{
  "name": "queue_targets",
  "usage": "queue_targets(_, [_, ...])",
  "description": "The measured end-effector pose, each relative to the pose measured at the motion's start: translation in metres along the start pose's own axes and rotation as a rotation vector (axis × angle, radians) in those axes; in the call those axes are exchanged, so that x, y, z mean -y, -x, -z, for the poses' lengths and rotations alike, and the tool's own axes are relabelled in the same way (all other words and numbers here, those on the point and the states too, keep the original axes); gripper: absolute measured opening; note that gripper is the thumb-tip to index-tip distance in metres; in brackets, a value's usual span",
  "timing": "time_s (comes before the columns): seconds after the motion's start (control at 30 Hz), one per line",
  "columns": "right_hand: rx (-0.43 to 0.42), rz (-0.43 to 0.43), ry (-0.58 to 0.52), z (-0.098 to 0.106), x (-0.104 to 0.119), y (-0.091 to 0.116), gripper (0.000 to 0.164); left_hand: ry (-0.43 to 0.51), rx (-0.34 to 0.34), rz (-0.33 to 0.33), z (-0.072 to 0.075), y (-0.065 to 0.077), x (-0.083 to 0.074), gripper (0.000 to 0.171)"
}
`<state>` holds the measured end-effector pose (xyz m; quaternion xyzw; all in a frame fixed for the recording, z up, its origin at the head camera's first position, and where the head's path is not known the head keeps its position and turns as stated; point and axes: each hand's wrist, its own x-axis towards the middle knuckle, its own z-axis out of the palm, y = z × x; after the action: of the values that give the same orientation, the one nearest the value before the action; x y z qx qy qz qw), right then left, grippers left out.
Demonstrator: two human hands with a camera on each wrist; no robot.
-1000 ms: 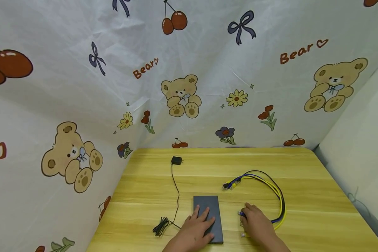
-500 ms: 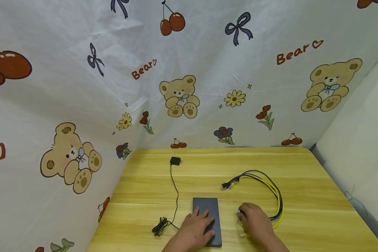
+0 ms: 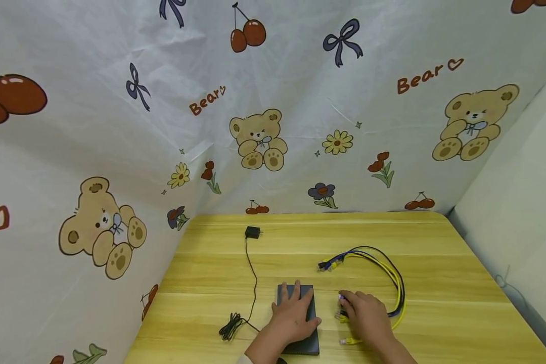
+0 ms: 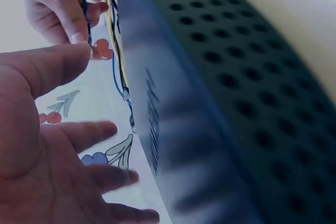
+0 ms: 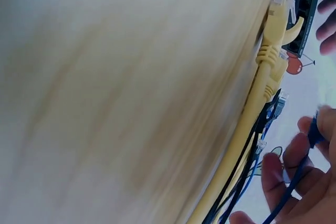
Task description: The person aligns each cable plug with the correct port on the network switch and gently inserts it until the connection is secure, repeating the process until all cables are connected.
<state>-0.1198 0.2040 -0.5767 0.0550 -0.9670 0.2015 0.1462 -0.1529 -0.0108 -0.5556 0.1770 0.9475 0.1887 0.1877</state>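
Note:
A dark flat network switch (image 3: pixel 310 341) lies on the wooden table; the right wrist view shows its row of ports (image 5: pixel 304 11), the left wrist view its vented side (image 4: pixel 231 82). My left hand (image 3: pixel 293 316) is spread over its top with fingers straight. To its right, my right hand (image 3: pixel 368 316) pinches the end of a blue network cable (image 5: pixel 286 195) between thumb and fingers. The plug itself is mostly hidden by the fingertips. Beneath and beside that hand lie ends of black and yellow network cables, including a yellow plug (image 3: pixel 349 341).
Yellow, blue and black cables (image 3: pixel 398 283) curve behind the right hand, their far plugs (image 3: pixel 329 264) bunched beyond the switch. Left of the switch, a black power adapter (image 3: pixel 253 232) has a thin cord running to a tied coil (image 3: pixel 230 326). A printed cloth (image 3: pixel 300 76) hangs behind the table.
My left hand has shifted forward on the switch, its fingers now nearer the far edge. My right hand has moved slightly left and raised the blue cable's end.

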Motion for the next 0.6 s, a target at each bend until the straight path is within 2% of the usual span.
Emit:
queue_targets(0.07, [-0.005, -0.016, -0.02, -0.001, -0.001, -0.002, 0.022, -0.003, 0.003, 0.028, 0.0, -0.004, -0.003, 0.078])
queue_targets(0.27, [0.086, -0.165, -0.114, -0.002, -0.005, -0.008, 0.02, -0.058, 0.022, 0.084, -0.002, -0.01, -0.01, 0.095])
queue_targets(0.4, [0.074, -0.142, -0.105, -0.001, -0.005, -0.01, 0.011, -0.091, 0.007, 0.093, -0.006, -0.01, -0.008, 0.103])
queue_targets(0.6, [-0.012, -0.063, -0.065, -0.002, -0.002, -0.008, 0.012, -0.105, 0.003, 0.112, -0.012, -0.009, -0.005, 0.101])
